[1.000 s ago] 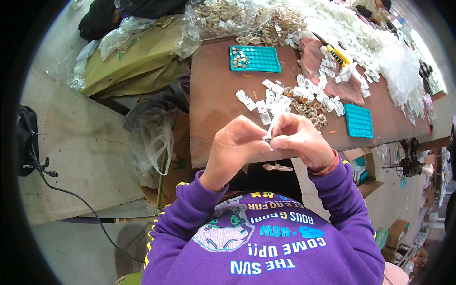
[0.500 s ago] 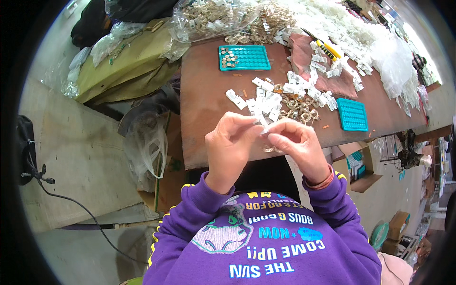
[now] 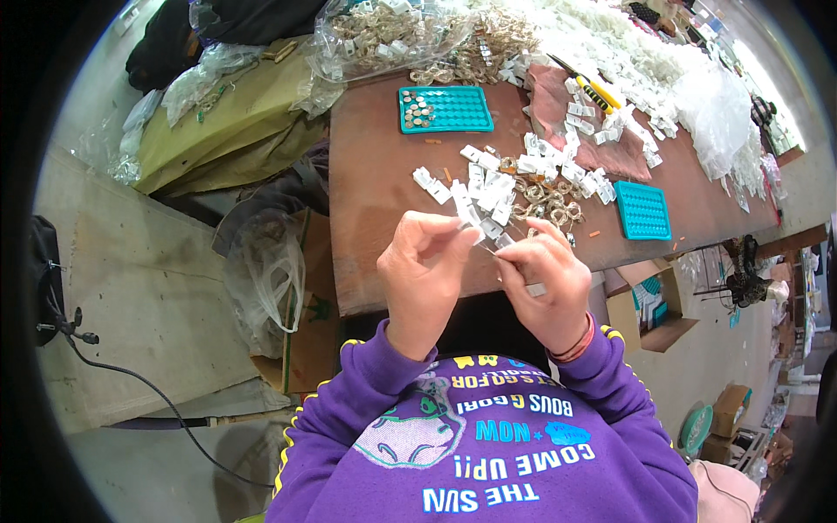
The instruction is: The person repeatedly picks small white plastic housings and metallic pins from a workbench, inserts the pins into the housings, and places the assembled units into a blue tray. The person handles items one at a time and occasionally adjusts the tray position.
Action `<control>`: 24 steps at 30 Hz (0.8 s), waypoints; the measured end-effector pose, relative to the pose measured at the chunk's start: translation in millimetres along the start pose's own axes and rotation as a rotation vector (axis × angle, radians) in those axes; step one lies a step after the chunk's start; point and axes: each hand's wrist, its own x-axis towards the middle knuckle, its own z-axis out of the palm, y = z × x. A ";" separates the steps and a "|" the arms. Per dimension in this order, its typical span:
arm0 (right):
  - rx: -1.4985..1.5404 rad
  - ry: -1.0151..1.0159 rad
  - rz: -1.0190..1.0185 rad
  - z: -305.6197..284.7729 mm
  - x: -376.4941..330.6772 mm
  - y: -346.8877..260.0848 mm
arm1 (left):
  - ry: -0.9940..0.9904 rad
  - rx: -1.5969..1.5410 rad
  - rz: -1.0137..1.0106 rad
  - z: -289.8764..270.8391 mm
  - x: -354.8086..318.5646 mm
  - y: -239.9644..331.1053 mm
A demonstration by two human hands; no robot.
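Note:
My left hand is closed, thumb and forefinger pinching a small white plastic case over the table's front edge. Just to its right, my right hand is also closed, its fingertips near a thin strip or wire between the hands. A small white plastic piece shows below the right fingers; its full shape is hidden. Beyond the hands lies a loose pile of white plastic cases, beside coiled thin wire bundles.
A teal tray with several round silver discs lies at the back. Another teal tray is at right. Yellow-handled pliers rest on a reddish cloth. A clear bag of wire bundles stands behind; an open cardboard box is lower right.
My hands have drawn slightly apart, and the right hand has turned and dropped a little. The white piece under the right fingers and the thin strip between the hands now show.

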 end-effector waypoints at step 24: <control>0.232 -0.120 0.253 10.8 16.0 -2.6 | -0.113 0.040 -0.028 -18.9 4.3 -6.9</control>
